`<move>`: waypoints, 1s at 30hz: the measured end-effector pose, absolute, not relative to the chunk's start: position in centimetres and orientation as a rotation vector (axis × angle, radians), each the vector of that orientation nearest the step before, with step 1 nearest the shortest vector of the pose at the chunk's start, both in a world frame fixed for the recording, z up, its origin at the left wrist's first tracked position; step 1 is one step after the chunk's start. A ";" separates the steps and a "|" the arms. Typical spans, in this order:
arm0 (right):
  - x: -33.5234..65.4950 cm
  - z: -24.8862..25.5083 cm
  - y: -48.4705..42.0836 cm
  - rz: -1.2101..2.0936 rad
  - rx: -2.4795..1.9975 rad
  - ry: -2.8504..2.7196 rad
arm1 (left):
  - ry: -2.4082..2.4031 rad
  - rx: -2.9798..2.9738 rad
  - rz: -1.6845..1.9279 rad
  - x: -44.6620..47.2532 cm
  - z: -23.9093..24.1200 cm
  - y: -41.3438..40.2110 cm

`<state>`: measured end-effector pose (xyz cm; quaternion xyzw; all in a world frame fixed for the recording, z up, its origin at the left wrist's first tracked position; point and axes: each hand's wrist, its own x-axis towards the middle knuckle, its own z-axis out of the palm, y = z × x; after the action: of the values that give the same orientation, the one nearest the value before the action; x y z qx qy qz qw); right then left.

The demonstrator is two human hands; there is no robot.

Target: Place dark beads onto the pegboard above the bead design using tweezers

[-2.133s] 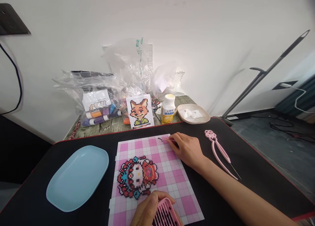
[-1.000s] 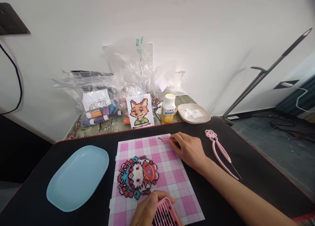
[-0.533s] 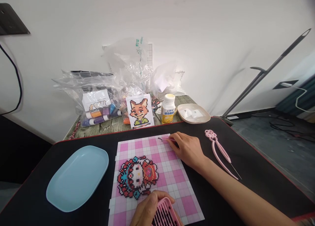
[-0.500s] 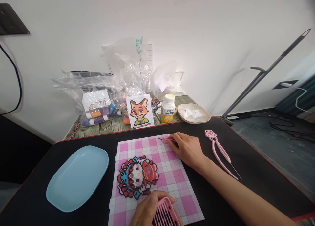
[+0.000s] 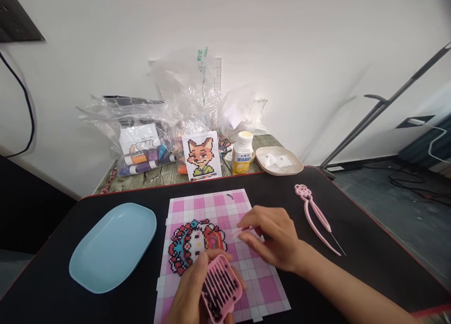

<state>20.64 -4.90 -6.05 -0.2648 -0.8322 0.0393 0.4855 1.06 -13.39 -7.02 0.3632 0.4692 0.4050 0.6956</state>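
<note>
My left hand (image 5: 190,286) is wrapped round a small pink ridged bead tray (image 5: 221,286) holding black beads in its grooves, tilted over the board's near part. Pinched in my right hand (image 5: 273,234) are slim pink tweezers (image 5: 243,231), their tips pointing left above the board. The pink-and-white checked pegboard (image 5: 266,291) lies under both hands. On it is a bead picture of a character in red, black, teal and white (image 5: 197,241), partly covered by my left hand. A short curved row of black beads (image 5: 230,196) lies near the board's far edge.
A light-blue tray (image 5: 112,248) is at the left on the black mat (image 5: 282,187). Pink flower-handled tweezers (image 5: 313,216) lie right. Behind stand a fox pattern card (image 5: 201,157), a white-and-yellow bottle (image 5: 243,154), a cream dish (image 5: 294,169) and plastic bags (image 5: 141,112).
My right hand has drawn back toward me with the tweezers, away from the black bead row. My left hand has raised the bead tray further into view.
</note>
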 end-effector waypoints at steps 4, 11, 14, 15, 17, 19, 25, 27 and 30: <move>20.0 -5.5 -6.2 0.076 -0.512 -2.126 | 0.983 0.672 0.946 1.4 -6.6 -13.0; 19.9 -5.3 -6.3 0.018 -0.520 -2.196 | 0.947 0.615 0.951 2.0 -5.4 -12.9; 19.9 -5.4 -6.3 0.015 -0.526 -2.196 | 0.945 0.611 0.953 2.0 -5.5 -12.9; 19.8 -5.4 -6.3 0.013 -0.528 -2.196 | 0.946 0.614 0.956 1.9 -5.6 -12.9; 19.8 -5.3 -6.4 0.008 -0.531 -2.204 | 0.959 0.621 0.963 1.8 -5.8 -13.0; 19.8 -5.3 -6.4 0.000 -0.532 -2.217 | 0.985 0.620 0.975 1.7 -6.0 -13.0; 19.6 -5.2 -6.5 -0.059 -0.542 -2.245 | 1.068 0.558 1.036 1.3 -6.7 -12.9; 19.7 -5.2 -6.5 -0.060 -0.539 -2.249 | 1.108 0.567 1.077 1.0 -7.1 -12.9; 19.8 -5.2 -6.5 -0.064 -0.545 -2.259 | 1.121 0.600 1.081 0.7 -7.6 -13.0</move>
<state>19.76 -6.46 -5.20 -0.2151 -0.8918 -0.0251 0.3973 0.68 -12.97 -7.61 0.2664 0.4977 0.4797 0.6717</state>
